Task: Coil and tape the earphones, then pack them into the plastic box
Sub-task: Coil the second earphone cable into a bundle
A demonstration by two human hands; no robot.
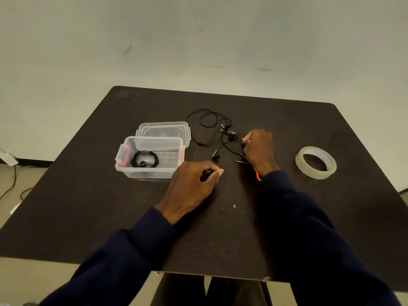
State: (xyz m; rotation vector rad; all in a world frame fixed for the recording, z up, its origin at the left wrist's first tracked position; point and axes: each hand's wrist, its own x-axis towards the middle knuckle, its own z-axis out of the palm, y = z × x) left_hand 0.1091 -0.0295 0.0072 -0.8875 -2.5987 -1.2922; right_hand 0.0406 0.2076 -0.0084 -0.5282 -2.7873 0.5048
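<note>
Where pale floor surrounds it, dark table [220,228] (scuffed) under tangled earphones [212,127].

A plain, sparsely furnished workroom or lab: a bare dark table [220,228] stands against an empty pale wall [198,40], with cables [13,184] trailing on the floor at left.

The table [92,217] lies bare along its near edge and whole left side. Mid-table, the box [150,160] and its lid [164,131], touching behind it, block the left-centre. Loose cable [209,122] sprawls just right of the lid. The tape [316,162] sits well apart on the right, bare surface between it and the right hand [259,151].
</note>
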